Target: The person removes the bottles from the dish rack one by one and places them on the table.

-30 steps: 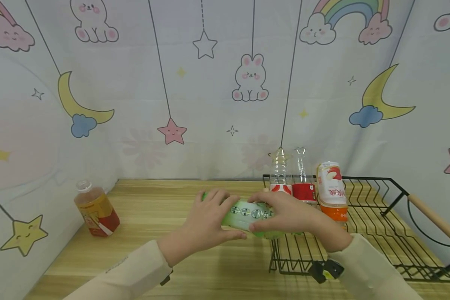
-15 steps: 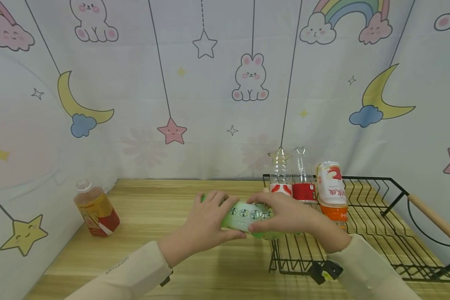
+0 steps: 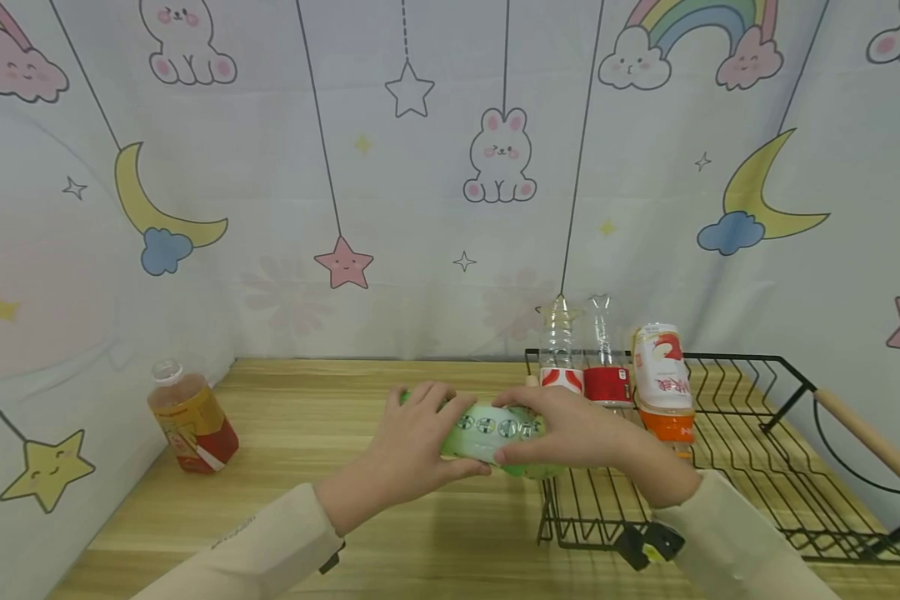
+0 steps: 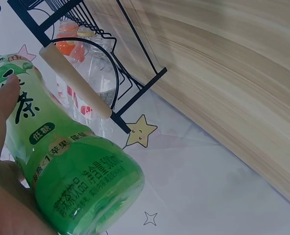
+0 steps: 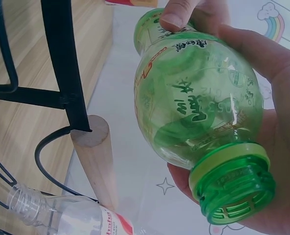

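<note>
A green plastic tea bottle lies sideways between both hands, in front of the rack's left end. My left hand grips its base half, with the fingers over the top. Around the neck half curls my right hand. The right wrist view shows the bottle's see-through green shoulder and its uncapped threaded mouth, plus fingers of the left hand farther along. In the left wrist view the rounded base and printed label face the camera.
A black wire rack with a wooden handle stands at right. It holds clear bottles with red labels and an orange-and-white bottle. An uncapped bottle with a yellow-and-red label stands on the wooden table at left.
The green bottle and both hands have shifted only slightly to the left, and the printed circles on its label sit a little lower. The grip looks the same.
</note>
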The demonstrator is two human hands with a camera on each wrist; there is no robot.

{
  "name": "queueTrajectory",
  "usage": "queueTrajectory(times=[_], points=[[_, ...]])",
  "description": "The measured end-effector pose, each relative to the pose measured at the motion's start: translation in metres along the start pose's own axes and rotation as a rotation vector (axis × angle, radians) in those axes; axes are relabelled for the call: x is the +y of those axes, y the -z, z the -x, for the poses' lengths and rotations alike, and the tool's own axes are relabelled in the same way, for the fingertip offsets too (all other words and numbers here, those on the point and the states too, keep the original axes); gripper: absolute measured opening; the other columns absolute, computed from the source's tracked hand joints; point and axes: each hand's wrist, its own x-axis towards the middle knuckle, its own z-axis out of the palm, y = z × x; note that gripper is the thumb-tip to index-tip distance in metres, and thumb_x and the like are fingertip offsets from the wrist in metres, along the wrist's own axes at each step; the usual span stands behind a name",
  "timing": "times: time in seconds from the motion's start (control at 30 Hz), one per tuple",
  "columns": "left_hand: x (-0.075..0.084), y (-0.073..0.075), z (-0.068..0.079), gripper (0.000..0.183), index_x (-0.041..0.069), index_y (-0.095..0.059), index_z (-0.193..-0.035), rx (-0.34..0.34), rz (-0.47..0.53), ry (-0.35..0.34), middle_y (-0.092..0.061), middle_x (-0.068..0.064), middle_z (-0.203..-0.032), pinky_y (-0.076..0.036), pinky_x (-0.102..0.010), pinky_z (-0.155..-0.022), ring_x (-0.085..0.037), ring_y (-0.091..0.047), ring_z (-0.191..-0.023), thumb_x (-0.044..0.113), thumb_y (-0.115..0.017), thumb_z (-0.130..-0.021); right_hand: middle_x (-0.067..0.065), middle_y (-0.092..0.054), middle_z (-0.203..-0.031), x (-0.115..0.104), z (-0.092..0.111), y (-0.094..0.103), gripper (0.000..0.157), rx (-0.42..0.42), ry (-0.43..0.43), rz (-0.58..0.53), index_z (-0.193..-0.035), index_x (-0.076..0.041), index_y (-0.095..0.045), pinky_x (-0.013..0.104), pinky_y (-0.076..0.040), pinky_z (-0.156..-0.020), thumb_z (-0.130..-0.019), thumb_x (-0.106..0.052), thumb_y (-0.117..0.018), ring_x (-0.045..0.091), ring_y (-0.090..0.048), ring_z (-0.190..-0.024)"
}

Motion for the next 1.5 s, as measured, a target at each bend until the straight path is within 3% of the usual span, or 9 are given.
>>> queueTrajectory(times=[0.4,0.57,0.73,0.97,1.3,1.5], points=[[-0.002,-0.001,-0.001,0.071,0.018,-0.057,-0.128,0.037,0.006,-0.001,-0.056,-0.003,-0.116,-0.035,-0.063,-0.095,-0.024,-0.050,-0.111,0.063,-0.071,-0.074,-0.002,-0.060,-0.112,0.000,0.002,0.001,0.061,0.042,0.021,0.049,-0.131,-0.012,-0.055,0.028,-0.050,-0.072,-0.082,-0.044,-0.073,0.016,-0.055,-0.091],[-0.003,0.000,-0.002,0.070,0.018,-0.057,-0.126,0.056,0.002,-0.002,-0.057,-0.003,-0.116,-0.036,-0.062,-0.095,-0.025,-0.051,-0.110,0.062,-0.072,-0.074,0.001,-0.058,-0.127,0.001,0.006,0.006,0.064,0.081,0.019,0.047,-0.134,-0.014,-0.053,0.037,-0.051,-0.082,-0.082,-0.045,-0.073,0.022,-0.054,-0.108],[-0.006,0.001,-0.002,0.069,0.017,-0.058,-0.126,0.071,0.013,0.007,-0.057,-0.003,-0.115,-0.035,-0.062,-0.095,-0.025,-0.050,-0.109,0.060,-0.074,-0.073,0.005,-0.057,-0.132,0.002,0.010,0.011,0.066,0.105,0.017,0.027,-0.136,-0.015,-0.052,0.043,-0.051,-0.086,-0.083,-0.048,-0.071,0.026,-0.054,-0.115],[-0.012,0.001,-0.004,0.065,0.019,-0.058,-0.121,0.102,0.015,0.028,-0.057,-0.002,-0.114,-0.036,-0.060,-0.092,-0.024,-0.050,-0.108,0.059,-0.076,-0.072,0.003,-0.059,-0.129,0.006,0.013,0.016,0.064,0.117,0.064,0.011,-0.136,-0.015,-0.051,0.037,-0.053,-0.083,-0.085,-0.046,-0.070,0.023,-0.055,-0.112],[-0.027,0.000,-0.004,0.065,0.018,-0.059,-0.118,0.146,0.023,0.077,-0.057,-0.003,-0.112,-0.035,-0.053,-0.089,-0.024,-0.050,-0.106,0.058,-0.077,-0.071,0.008,-0.058,-0.132,0.015,0.019,0.022,0.063,0.187,0.046,0.040,-0.138,-0.015,-0.050,0.049,-0.050,-0.089,-0.086,-0.046,-0.069,0.030,-0.055,-0.117],[-0.036,0.002,-0.004,0.066,0.017,-0.059,-0.121,0.162,0.052,0.130,-0.056,-0.005,-0.112,-0.034,-0.052,-0.088,-0.024,-0.047,-0.106,0.057,-0.078,-0.071,0.012,-0.056,-0.134,0.019,0.029,0.029,0.066,0.234,0.019,0.005,-0.141,-0.013,-0.046,0.050,-0.051,-0.089,-0.088,-0.044,-0.068,0.036,-0.055,-0.118]])
